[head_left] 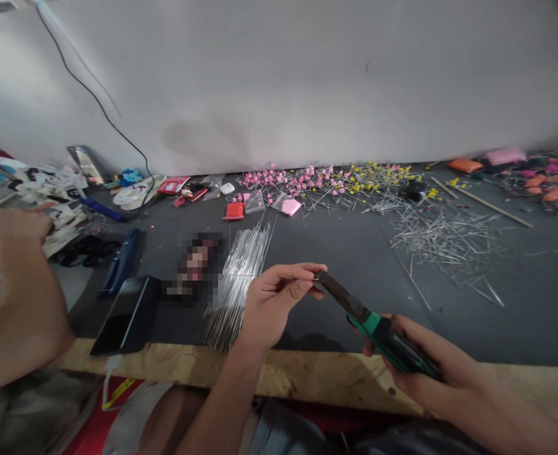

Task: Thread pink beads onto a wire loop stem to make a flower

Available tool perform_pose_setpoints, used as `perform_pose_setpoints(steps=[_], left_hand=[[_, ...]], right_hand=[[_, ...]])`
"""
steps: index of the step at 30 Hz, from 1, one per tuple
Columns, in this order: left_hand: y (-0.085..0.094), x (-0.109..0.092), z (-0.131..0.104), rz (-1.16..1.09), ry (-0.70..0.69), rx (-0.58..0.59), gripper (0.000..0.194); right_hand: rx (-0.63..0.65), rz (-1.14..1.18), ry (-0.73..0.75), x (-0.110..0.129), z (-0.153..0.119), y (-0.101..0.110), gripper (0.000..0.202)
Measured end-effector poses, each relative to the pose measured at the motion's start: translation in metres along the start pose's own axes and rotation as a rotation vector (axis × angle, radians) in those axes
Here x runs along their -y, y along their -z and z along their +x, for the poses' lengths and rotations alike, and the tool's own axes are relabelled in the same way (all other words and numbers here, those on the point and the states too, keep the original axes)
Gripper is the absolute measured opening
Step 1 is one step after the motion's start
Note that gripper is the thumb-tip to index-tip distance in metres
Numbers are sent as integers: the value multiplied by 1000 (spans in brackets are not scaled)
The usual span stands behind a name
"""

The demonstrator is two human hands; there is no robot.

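Note:
My right hand (pixel 425 363) is wrapped round the green and black handle of a utility knife (pixel 349 298), whose long dark metal part points up and left. At its tip, my left hand (pixel 279 297) has thumb and fingers pressed together; a small bright bit shows there, too small to name. Just left of my left hand lies a bundle of straight thin metal wires (pixel 245 259), side by side on the dark table top (pixel 335 240). Farther right is a loose, tangled pile of similar wires (pixel 449 237).
Pink flowers (pixel 302 180) and yellow flowers (pixel 378 177) on wire stems lie along the wall. At left are a phone (pixel 124 313), a blue stapler-like tool (pixel 120 262) and another person's arm (pixel 23 297). Orange and pink clumps (pixel 553 189) sit far right, near a thin stick (pixel 487 203).

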State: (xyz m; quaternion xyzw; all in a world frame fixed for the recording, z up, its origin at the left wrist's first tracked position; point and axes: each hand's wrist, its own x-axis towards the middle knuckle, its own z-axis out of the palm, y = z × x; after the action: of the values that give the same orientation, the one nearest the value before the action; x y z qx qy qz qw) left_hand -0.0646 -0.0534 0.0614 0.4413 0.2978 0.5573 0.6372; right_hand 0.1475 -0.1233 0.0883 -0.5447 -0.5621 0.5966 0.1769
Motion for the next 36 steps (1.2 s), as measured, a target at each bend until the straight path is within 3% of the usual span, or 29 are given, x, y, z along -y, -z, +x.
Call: perform_pose_setpoints(steps=[12,18,25,28,32,34,36], left_hand=[[1,3,2,-32,-29,41,11],[1,3,1,-41,-35,54,13],[1,7,3,-23,-7,21,9],[-4,13,5,-36,56,-28,17],[-19,29,0,-83,251,23,52],[-28,39,-5,-68,367,50,64],[-34,46,-9,-70,411,30,65]], right_hand=[[-46,-92,19,9,-1,3,42],[-6,-131,33,0,0,3,39],[-71,-203,101,-15,10,-2,21],[-112,-218,112,-17,19,-3,18],[-151,-188,123,-14,34,-6,16],[-157,-150,185,-14,42,-10,22],[-154,-99,282,-17,51,-14,35]])
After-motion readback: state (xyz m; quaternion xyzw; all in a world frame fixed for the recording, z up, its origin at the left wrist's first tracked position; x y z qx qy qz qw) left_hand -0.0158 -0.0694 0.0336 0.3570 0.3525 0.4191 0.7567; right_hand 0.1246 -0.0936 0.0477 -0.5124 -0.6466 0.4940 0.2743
